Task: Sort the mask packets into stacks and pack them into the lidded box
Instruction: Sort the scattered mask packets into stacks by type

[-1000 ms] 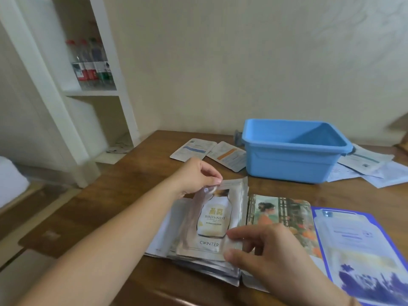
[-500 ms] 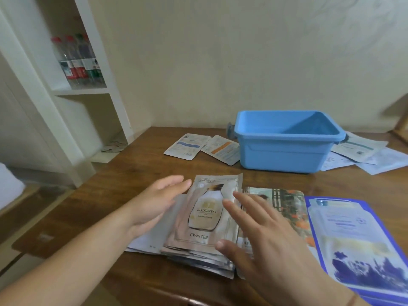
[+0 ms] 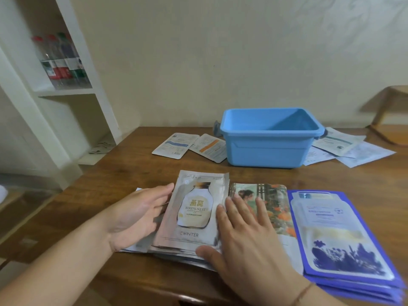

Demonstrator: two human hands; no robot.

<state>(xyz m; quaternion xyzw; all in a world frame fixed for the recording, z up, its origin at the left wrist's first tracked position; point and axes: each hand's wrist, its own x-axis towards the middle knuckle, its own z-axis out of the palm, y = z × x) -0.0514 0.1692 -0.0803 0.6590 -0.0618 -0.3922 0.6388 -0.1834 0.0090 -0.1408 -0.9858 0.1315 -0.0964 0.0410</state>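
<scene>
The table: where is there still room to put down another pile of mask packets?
Bare wood lies on the table left of the Bird's-Nest stack, below the two loose packets. A narrower strip runs between the blue box and the stacks. It is crowded near the front, where both hands, the picture packet and purple stack sit close.

My left hand (image 3: 134,217) lies palm inward, fingers straight, while my right hand (image 3: 245,241) lies flat, palm down, fingers spread and thumb stretched out to the left, both forearms reaching forward.
</scene>
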